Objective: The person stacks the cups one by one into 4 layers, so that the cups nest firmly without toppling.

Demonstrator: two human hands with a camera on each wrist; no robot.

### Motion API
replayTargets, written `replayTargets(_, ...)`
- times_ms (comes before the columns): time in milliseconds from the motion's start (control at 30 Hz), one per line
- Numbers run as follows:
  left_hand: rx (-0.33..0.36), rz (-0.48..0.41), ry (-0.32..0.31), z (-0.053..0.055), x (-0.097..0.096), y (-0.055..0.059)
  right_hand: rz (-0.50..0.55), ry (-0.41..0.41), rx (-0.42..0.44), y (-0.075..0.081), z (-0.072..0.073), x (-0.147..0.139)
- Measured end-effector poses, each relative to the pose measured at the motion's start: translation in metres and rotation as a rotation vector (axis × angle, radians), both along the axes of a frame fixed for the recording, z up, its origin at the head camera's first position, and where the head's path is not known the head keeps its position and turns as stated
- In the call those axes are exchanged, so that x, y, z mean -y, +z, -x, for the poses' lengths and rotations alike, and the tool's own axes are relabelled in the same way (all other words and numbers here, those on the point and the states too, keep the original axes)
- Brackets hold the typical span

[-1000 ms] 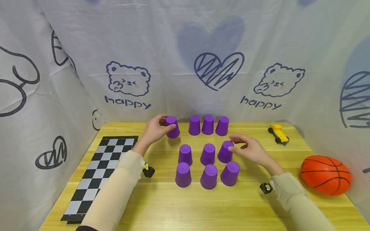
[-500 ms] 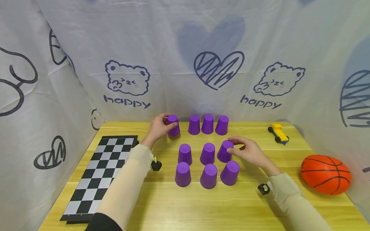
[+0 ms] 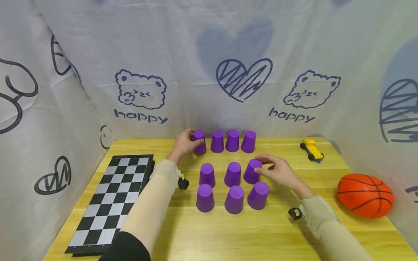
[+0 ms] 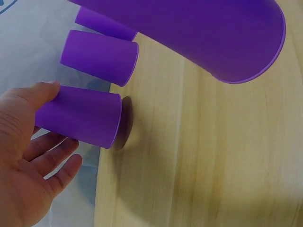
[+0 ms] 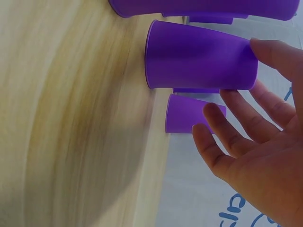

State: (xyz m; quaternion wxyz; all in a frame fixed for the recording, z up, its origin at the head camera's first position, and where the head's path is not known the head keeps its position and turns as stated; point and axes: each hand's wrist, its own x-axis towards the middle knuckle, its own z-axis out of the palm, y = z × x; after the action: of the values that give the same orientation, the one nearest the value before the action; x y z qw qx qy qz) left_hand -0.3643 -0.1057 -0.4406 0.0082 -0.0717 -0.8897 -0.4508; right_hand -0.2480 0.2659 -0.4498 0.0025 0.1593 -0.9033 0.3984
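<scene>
My left hand (image 3: 184, 143) pinches an upside-down purple cup (image 3: 200, 148) at the left end of the back row. In the left wrist view the thumb and fingers hold that cup (image 4: 85, 116) near its narrow base; a shadow shows beside its rim, so it seems slightly off the table. My right hand (image 3: 278, 173) pinches the right-hand purple cup (image 3: 251, 175) of the middle row. The right wrist view has its thumb and fingers at that cup's narrow end (image 5: 203, 59), with the other fingers extended. Three other back-row cups (image 3: 232, 141) stand to the left cup's right.
Two more middle-row cups (image 3: 233, 175) and three front-row cups (image 3: 234, 200) stand upside down on the wooden table (image 3: 209, 235). A checkered board (image 3: 112, 197) lies left. At right are a yellow toy truck (image 3: 311, 149) and an orange ball (image 3: 365, 195). A printed cloth (image 3: 189, 43) hangs behind.
My left hand has moved right with its cup, bringing it closer to the other back-row cups. The right hand stays at its cup, its fingers a little closer round it.
</scene>
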Motion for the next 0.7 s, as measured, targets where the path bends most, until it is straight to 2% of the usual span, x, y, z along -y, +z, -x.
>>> replayTargets(500, 0.022, 0.02, 0.028, 0.006, -0.01, -0.012, 0.015, 0.008, -0.001, -0.001, 0.0, 0.0)
replayTargets(700, 0.014, 0.006, 0.026, 0.007, -0.01, -0.013, 0.014, 0.007, -0.003, -0.002, -0.001, 0.0)
